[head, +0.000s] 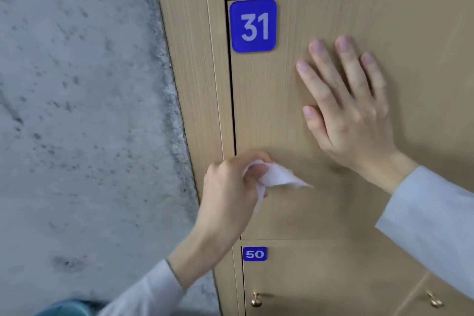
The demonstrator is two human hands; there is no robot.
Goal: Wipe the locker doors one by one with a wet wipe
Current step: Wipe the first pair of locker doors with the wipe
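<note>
Left hand (230, 185) — low in the view, back toward the camera, fingers curled in a loose fist, pinching a wipe (277, 178) between thumb and fingertips. Left forearm rises from bottom left, pale sleeve (151, 292) down to the wrist. Right hand (346, 108) — flat, fingers straight and slightly spread, palm against a door (423, 59), fingertips pointing up-left. Right forearm enters from the right edge, sleeved.

The crumpled white wipe (275, 177), pinched at one end, trails a loose corner rightward over the lower left of shut tan wood-grain door 31 (333, 15), above door 50 (320, 277).
</note>
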